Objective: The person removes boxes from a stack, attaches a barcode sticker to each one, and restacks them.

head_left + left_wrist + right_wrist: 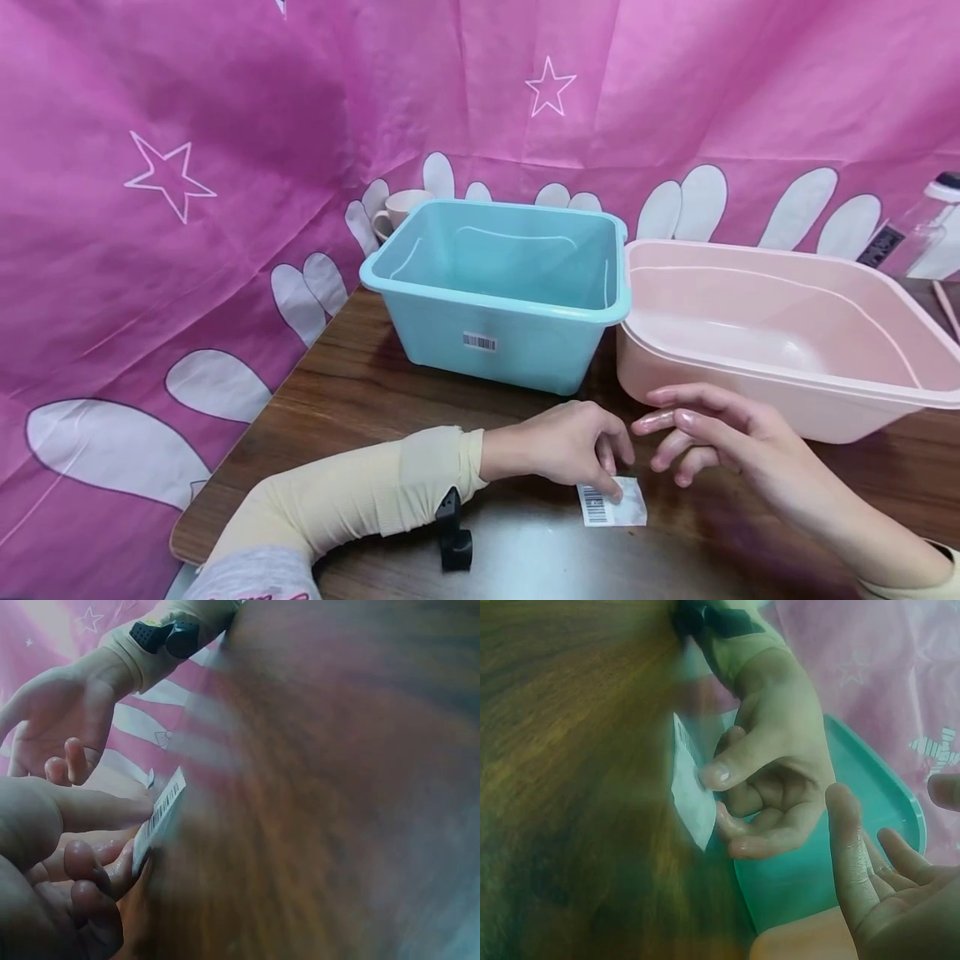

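My left hand (573, 442) pinches a small flat white packet (632, 505) printed with a barcode, low over the table in the head view. Its thumb lies on the packet's upper face, and fingers back it from below in the left wrist view, where the packet (159, 816) stands nearly edge-on. Beside it, my right hand (738, 437) hovers with fingers loosely bent and nothing in them. Those fingers (853, 862) glisten as if wet in the right wrist view. A gap separates the right fingertips from the packet.
Behind the hands stands a light blue plastic tub (487, 333) bearing a barcode sticker. A pale pink basin (750, 392) adjoins it on the right. A cup (405, 202) and a clear bottle (918, 229) sit farther back. Pink curtain (285, 100) surrounds the wooden table (337, 392).
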Motion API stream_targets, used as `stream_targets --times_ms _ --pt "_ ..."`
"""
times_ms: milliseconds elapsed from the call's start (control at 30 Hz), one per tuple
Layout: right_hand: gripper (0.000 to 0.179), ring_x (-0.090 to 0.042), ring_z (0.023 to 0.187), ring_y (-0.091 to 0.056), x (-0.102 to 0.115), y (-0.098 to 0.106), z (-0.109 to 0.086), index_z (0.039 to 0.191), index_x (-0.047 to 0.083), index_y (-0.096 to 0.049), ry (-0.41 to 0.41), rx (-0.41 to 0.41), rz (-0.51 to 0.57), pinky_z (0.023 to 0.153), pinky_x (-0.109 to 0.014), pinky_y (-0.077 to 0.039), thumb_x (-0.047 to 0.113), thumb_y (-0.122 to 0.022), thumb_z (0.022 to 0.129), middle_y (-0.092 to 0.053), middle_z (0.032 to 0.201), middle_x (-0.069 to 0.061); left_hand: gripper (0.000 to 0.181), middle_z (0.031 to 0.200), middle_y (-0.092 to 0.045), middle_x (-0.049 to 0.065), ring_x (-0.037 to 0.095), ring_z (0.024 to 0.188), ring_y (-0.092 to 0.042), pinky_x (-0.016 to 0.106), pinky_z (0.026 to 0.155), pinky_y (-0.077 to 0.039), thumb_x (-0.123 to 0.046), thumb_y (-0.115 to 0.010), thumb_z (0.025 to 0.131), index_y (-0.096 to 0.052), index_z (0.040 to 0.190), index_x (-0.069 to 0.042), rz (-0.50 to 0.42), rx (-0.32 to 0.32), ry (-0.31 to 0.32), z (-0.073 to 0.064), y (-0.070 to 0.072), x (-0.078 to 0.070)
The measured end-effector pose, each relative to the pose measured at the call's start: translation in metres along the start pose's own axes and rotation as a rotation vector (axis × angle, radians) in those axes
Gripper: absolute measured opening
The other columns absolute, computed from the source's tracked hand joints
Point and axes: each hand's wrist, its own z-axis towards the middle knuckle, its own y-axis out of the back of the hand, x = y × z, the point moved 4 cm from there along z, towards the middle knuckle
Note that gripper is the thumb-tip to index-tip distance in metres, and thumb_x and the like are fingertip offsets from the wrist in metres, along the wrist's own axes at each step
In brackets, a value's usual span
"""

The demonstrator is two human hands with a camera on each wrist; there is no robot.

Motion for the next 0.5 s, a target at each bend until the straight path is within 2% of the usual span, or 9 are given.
stream_targets --times_ms 100,300,400,500 --pt "0.042 -0.026 0.085 -0.074 -0.001 0.0 0.001 0.138 0.007 -0.056 -0.016 -0.018 -0.008 0.065 -0.04 -0.061 -0.005 -0.033 0.106 -0.074 0.119 -0.008 0.027 0.069 -0.065 -0.014 -0.008 0.064 -0.057 0.01 0.061 -0.047 -0.014 -0.087 0.077 -0.074 0.101 -0.014 -0.06 0.006 0.001 0.001 0.0 0.001" --pt "0.037 -0.024 0.08 -0.074 -0.003 -0.001 0.002 0.135 0.008 -0.059 -0.036 -0.089 -0.092 0.064 -0.038 -0.061 -0.003 -0.04 0.106 -0.076 0.114 -0.005 0.016 0.07 -0.071 -0.002 -0.006 0.061 -0.057 0.012 0.059 -0.049 -0.001 -0.08 0.081 -0.076 0.097 -0.003 -0.326 0.007 0.008 0.0 0.002 0.003" --pt "0.034 -0.022 0.078 -0.074 -0.004 -0.002 0.001 0.132 0.009 -0.061 -0.036 -0.149 -0.157 0.063 -0.036 -0.061 -0.002 -0.045 0.104 -0.076 0.112 -0.002 0.01 0.072 -0.072 -0.002 -0.006 0.062 -0.056 0.012 0.059 -0.048 -0.001 -0.078 0.083 -0.079 0.093 -0.002 -0.39 -0.019 0.013 -0.001 0.007 0.002" --pt "0.032 -0.02 0.076 -0.073 -0.002 -0.001 0.0 0.13 0.006 -0.062 -0.014 -0.21 -0.217 0.061 -0.035 -0.06 -0.004 -0.05 0.102 -0.076 0.11 0.0 0.006 0.069 -0.068 -0.006 -0.001 0.054 -0.049 0.016 0.05 -0.042 -0.004 -0.078 0.085 -0.08 0.092 -0.003 -0.489 -0.044 0.08 -0.002 0.012 0.003"
